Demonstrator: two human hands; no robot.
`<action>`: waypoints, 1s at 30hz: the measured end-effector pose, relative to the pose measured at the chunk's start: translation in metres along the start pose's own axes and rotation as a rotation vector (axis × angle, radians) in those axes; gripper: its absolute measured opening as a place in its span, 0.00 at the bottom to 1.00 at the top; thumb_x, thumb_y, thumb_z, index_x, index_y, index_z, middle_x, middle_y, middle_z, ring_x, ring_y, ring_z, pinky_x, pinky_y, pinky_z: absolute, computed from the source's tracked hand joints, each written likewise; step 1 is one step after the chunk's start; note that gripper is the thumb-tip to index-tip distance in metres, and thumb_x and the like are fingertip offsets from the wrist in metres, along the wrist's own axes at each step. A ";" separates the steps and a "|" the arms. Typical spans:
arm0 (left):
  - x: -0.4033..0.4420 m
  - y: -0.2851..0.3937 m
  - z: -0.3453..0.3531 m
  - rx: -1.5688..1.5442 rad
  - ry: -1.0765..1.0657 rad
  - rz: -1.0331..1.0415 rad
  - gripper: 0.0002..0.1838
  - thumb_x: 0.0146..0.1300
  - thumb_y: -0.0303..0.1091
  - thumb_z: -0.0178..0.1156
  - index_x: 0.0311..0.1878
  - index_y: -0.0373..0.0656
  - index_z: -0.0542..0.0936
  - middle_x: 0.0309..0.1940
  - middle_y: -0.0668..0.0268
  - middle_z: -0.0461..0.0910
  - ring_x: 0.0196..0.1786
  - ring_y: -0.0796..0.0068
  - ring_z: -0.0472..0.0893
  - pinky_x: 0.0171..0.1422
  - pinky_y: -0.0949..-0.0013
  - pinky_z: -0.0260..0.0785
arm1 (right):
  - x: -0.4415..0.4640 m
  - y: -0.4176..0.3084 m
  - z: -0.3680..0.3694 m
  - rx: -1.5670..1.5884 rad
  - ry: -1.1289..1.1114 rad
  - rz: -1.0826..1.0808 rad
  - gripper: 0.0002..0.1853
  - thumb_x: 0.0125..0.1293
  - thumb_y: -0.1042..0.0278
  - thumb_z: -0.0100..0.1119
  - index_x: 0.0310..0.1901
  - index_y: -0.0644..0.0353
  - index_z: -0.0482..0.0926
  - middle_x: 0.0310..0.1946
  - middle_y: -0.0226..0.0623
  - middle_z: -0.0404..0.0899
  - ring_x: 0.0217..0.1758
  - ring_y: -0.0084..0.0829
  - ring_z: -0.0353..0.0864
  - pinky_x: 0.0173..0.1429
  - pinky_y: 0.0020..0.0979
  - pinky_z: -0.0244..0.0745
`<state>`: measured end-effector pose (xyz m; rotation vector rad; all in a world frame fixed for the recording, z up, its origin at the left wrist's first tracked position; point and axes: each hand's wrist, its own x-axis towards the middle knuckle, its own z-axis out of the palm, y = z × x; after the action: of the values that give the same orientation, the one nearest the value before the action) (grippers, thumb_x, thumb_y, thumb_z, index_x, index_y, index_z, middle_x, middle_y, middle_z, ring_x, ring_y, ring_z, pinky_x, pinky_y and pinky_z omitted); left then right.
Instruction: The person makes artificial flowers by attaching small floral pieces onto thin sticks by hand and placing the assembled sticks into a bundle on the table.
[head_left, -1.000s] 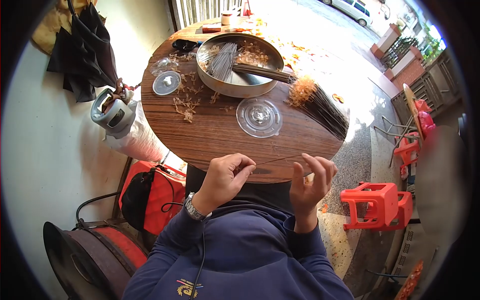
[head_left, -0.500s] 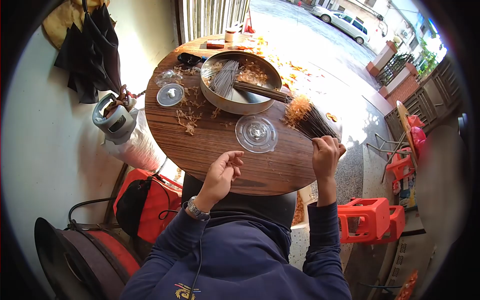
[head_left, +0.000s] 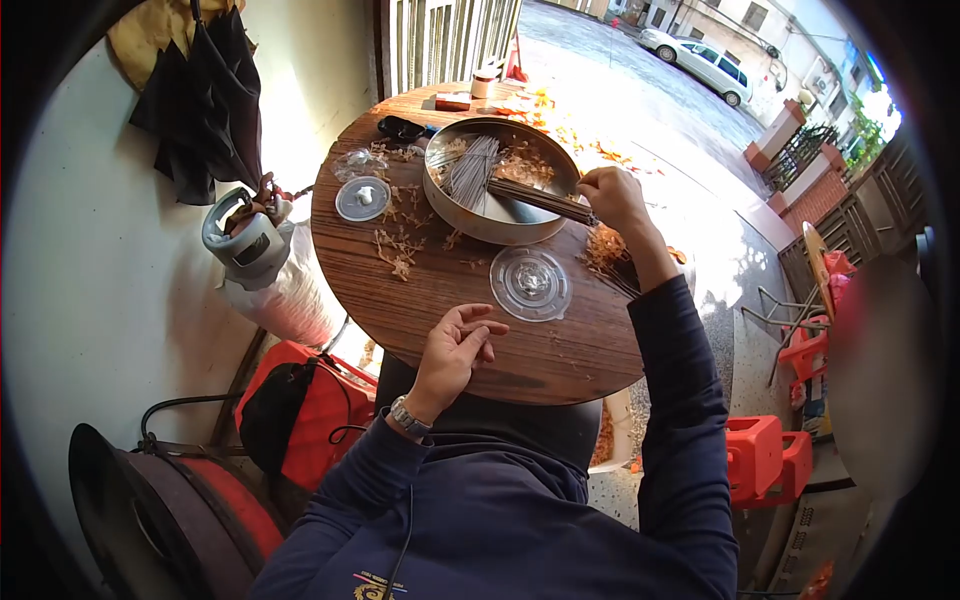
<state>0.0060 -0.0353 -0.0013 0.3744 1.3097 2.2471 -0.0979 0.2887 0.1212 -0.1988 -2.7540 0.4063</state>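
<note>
My left hand (head_left: 455,355) is raised over the near edge of the round wooden table (head_left: 400,300), fingers curled but apart, with nothing visible in it. My right hand (head_left: 612,200) reaches to the right rim of the round metal tin (head_left: 500,225), its fingers pinched; what they hold is too small to make out. Inside the tin lie pale thin sticks (head_left: 472,172) and orange flakes (head_left: 525,165). A bundle of dark sticks (head_left: 540,199) leans over the tin's rim. Under my right forearm is an orange clump (head_left: 606,247) on more dark sticks, partly hidden.
A clear plastic lid (head_left: 530,285) lies in front of the tin, a smaller lid (head_left: 363,199) to its left. Pale scraps (head_left: 397,252) are scattered nearby. Behind stand a small jar (head_left: 484,83) and a red box (head_left: 453,101). Red stools (head_left: 755,460) stand at the right.
My right hand has moved from beside my left hand, past the dark sticks, up to the tin's rim. My left hand has let go of the thin stick it pinched and its fingers have loosened.
</note>
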 end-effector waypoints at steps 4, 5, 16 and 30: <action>-0.001 0.002 0.000 0.035 0.007 -0.009 0.07 0.76 0.25 0.53 0.54 0.39 0.74 0.50 0.56 0.85 0.32 0.86 0.77 0.32 0.82 0.67 | 0.043 -0.002 0.031 -0.180 -0.198 0.096 0.12 0.59 0.59 0.70 0.40 0.56 0.91 0.38 0.43 0.89 0.42 0.41 0.88 0.50 0.40 0.81; -0.001 0.003 -0.001 0.068 -0.023 0.001 0.06 0.76 0.25 0.54 0.52 0.38 0.75 0.49 0.57 0.86 0.33 0.86 0.77 0.33 0.82 0.67 | 0.048 -0.001 0.036 -0.236 -0.269 0.149 0.13 0.58 0.58 0.70 0.40 0.55 0.91 0.38 0.43 0.89 0.42 0.42 0.88 0.50 0.40 0.81; -0.003 0.003 -0.002 0.127 -0.042 0.024 0.10 0.76 0.25 0.51 0.55 0.37 0.78 0.47 0.66 0.84 0.37 0.87 0.78 0.45 0.78 0.74 | 0.056 0.007 0.040 -0.242 -0.371 0.208 0.11 0.55 0.58 0.70 0.39 0.50 0.91 0.42 0.42 0.89 0.49 0.42 0.87 0.55 0.43 0.79; -0.002 0.002 -0.008 0.020 -0.045 -0.031 0.18 0.76 0.23 0.45 0.65 0.34 0.73 0.55 0.57 0.81 0.40 0.85 0.76 0.42 0.80 0.69 | 0.022 -0.020 -0.016 -0.467 -0.071 -0.053 0.07 0.59 0.62 0.62 0.31 0.53 0.86 0.32 0.43 0.86 0.42 0.44 0.86 0.58 0.51 0.69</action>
<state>0.0028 -0.0431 -0.0033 0.4065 1.3066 2.1889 -0.1145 0.2780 0.1483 -0.2282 -2.8750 -0.2557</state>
